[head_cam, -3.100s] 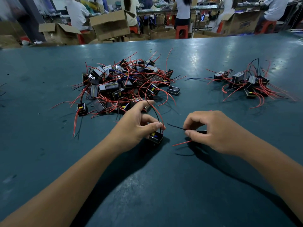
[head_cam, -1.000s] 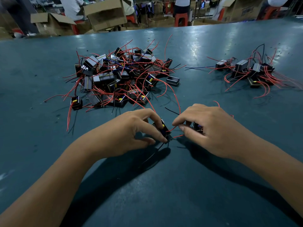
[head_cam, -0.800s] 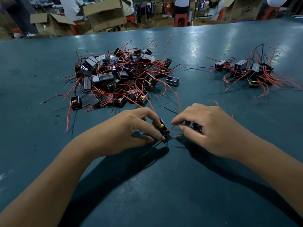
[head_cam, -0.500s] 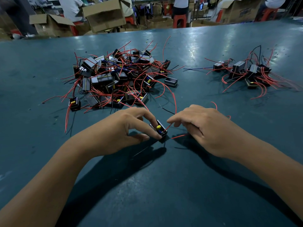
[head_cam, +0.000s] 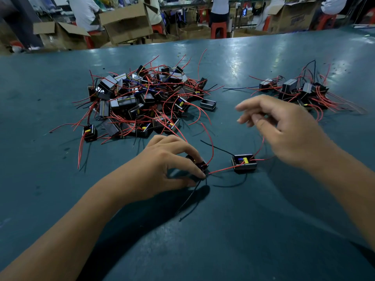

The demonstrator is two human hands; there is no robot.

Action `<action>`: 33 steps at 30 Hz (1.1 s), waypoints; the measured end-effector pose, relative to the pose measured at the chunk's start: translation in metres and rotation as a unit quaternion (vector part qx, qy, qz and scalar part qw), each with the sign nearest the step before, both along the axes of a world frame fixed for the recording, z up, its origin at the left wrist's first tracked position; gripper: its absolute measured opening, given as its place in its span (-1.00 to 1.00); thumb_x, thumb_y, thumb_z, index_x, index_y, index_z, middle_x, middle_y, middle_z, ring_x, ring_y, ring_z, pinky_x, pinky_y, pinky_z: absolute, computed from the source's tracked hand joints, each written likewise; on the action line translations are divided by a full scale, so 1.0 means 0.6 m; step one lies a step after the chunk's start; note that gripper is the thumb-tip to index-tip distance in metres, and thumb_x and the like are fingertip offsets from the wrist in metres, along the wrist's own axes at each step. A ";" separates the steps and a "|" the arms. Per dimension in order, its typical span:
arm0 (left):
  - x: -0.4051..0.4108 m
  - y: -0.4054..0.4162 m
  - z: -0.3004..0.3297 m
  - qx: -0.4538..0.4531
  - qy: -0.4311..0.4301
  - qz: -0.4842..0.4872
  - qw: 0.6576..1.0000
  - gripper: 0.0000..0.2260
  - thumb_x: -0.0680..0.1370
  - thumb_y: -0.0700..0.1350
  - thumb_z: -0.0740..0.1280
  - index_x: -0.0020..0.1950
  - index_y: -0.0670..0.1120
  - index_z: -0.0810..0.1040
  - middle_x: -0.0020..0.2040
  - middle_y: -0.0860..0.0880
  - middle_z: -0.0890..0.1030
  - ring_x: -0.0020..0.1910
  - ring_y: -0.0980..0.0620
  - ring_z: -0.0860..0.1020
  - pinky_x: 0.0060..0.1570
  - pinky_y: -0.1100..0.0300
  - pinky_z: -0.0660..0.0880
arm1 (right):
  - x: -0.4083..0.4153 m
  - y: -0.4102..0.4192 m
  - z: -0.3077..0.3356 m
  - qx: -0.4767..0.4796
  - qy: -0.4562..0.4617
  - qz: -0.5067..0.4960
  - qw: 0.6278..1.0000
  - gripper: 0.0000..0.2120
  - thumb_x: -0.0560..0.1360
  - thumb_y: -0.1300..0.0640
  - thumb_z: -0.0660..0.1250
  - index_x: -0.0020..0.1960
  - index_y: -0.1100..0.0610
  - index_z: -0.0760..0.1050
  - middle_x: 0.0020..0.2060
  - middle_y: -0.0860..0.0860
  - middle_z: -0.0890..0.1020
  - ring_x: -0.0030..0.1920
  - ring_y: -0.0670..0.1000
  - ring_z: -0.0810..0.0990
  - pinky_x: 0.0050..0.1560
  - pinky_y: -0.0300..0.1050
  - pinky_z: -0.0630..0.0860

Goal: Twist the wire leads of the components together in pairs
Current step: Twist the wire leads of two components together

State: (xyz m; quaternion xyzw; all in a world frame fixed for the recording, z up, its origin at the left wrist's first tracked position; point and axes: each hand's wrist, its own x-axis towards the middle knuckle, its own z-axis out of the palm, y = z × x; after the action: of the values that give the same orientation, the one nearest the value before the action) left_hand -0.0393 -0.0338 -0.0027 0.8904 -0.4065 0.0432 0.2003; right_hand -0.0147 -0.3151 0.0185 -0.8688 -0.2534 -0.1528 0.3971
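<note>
Your right hand (head_cam: 284,126) has lifted off the second little box (head_cam: 244,163), fingers loose and blurry, maybe holding nothing. Your left hand (head_cam: 168,159) pinches the first little box (head_cam: 199,164) on the table (head_cam: 223,240). A red wire (head_cam: 220,169) joins both boxes.

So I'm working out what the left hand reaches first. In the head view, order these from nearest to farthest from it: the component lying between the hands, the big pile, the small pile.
1. Component: just to the right of the left hand, joined to it by a red lead.
2. Big pile: behind the hand, slightly left.
3. Small pile: far right, beyond the right hand.
</note>
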 end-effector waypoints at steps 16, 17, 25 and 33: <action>0.006 0.006 -0.008 0.060 -0.044 0.021 0.997 -0.70 0.59 0.15 0.27 0.32 0.22 0.58 0.20 0.23 0.59 0.17 0.11 0.52 0.13 -0.01 0.44 | 0.004 -0.030 0.001 -0.279 0.127 0.096 0.947 -0.70 0.40 -0.14 0.49 0.08 -0.18 0.52 -0.05 -0.29 0.54 0.01 -0.28 0.50 -0.05 -0.40 0.34; 0.006 0.004 -0.009 0.063 -0.054 0.020 0.996 -0.70 0.60 0.14 0.27 0.32 0.21 0.58 0.19 0.22 0.60 0.15 0.10 0.52 0.10 0.00 0.44 | 0.004 -0.028 0.000 -0.280 0.111 0.098 0.949 -0.73 0.41 -0.11 0.50 0.04 -0.15 0.52 -0.07 -0.27 0.53 0.01 -0.25 0.50 -0.03 -0.35 0.36; 0.001 -0.003 -0.008 0.055 -0.100 0.012 0.993 -0.76 0.55 0.12 0.33 0.17 0.14 0.67 0.00 0.16 0.64 -0.05 0.06 0.55 -0.08 0.09 0.41 | -0.005 -0.026 0.008 -0.288 0.129 0.180 0.932 -0.86 0.47 0.08 0.48 -0.10 -0.15 0.57 0.04 -0.18 0.56 0.06 -0.17 0.54 0.09 -0.34 0.40; -0.001 0.000 -0.007 0.051 -0.081 0.011 0.995 -0.79 0.58 0.11 0.35 0.17 0.13 0.67 -0.01 0.16 0.62 -0.07 0.11 0.52 -0.09 0.15 0.33 | -0.008 -0.038 0.017 -0.267 0.206 0.148 0.930 -0.68 0.43 0.07 0.48 0.10 -0.18 0.48 0.14 -0.27 0.59 0.15 -0.26 0.57 0.25 -0.14 0.49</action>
State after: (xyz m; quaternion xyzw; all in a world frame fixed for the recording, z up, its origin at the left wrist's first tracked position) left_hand -0.0396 -0.0340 -0.0072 0.8975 -0.4131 0.0969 0.1201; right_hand -0.0198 -0.3380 0.0286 -0.9075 -0.3232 0.1635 0.2125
